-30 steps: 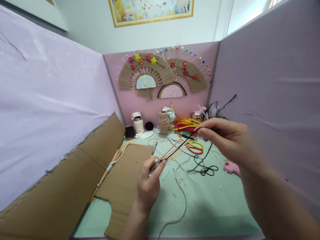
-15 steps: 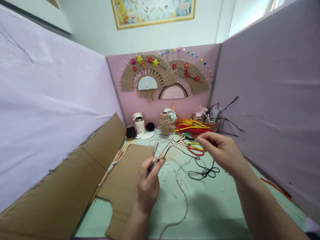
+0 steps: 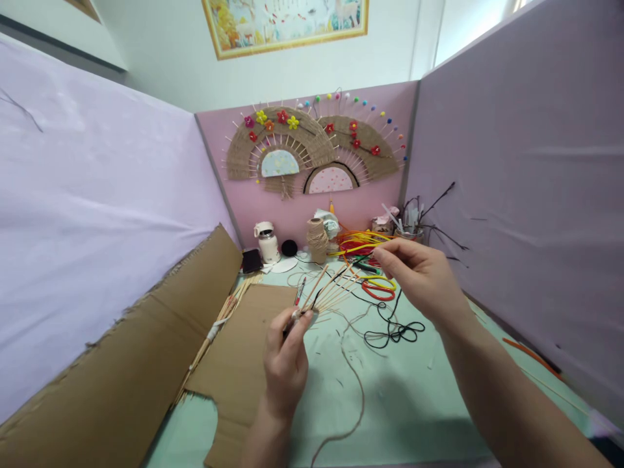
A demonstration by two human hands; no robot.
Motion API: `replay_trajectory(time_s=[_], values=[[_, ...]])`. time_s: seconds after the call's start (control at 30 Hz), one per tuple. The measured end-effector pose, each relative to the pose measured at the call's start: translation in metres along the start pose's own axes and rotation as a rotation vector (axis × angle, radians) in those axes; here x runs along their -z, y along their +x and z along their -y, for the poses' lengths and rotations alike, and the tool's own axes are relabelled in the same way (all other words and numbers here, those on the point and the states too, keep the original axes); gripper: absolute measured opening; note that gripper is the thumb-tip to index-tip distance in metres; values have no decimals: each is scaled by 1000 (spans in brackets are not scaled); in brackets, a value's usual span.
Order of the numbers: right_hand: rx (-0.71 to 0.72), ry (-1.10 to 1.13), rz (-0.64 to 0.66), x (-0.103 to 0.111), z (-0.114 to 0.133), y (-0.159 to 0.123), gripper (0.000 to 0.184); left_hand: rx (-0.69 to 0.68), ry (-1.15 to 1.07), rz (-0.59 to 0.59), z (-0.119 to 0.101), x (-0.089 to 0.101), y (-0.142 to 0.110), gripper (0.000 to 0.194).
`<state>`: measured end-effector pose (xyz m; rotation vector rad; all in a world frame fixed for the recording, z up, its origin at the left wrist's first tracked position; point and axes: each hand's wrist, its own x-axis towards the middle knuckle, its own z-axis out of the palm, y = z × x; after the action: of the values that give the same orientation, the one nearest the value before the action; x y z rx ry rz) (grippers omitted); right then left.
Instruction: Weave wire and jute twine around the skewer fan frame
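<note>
My left hand (image 3: 287, 354) is closed around the base of a small fan of thin wooden sticks (image 3: 336, 291), which spread up and to the right. A black cord (image 3: 336, 275) runs from the base of the sticks to my right hand (image 3: 414, 273), whose thumb and forefinger pinch it. More of this cord lies in a loose tangle (image 3: 397, 331) on the table below my right hand. Scissors with red and yellow handles (image 3: 379, 287) lie behind the sticks. What exactly sits inside my left palm is hidden by the fingers.
Cut cardboard (image 3: 244, 338) and a bundle of sticks (image 3: 212, 331) lie at left. At the back stand a white bottle (image 3: 268, 244), a twine spool (image 3: 317, 242) and red and yellow pipe cleaners (image 3: 361, 242). Beige twine (image 3: 361, 390) trails across the green tabletop. Decorated fans (image 3: 287, 140) hang behind.
My right hand has shifted slightly up and left while pinching the cord. The whole view has turned a little; my left hand keeps its hold on the sticks.
</note>
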<state>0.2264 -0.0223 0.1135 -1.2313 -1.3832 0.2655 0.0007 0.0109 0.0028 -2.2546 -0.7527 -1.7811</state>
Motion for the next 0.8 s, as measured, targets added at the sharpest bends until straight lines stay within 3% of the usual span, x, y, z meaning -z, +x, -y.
replay_trajectory(time_s=[0.2,0.5,0.67,0.8], values=[[32,36,-27,-2,5,-11,21,-1,4,-8,0,1,0,52],[53,92,-57,-2,0,3,23,-12,-18,12,-1,0,0,59],[-39,14,19,1,-8,-12,25,-3,-16,-1,0,2,2,60],[-93,-10,62,0,-23,-3,26,-2,-32,0,0,3,1,60]])
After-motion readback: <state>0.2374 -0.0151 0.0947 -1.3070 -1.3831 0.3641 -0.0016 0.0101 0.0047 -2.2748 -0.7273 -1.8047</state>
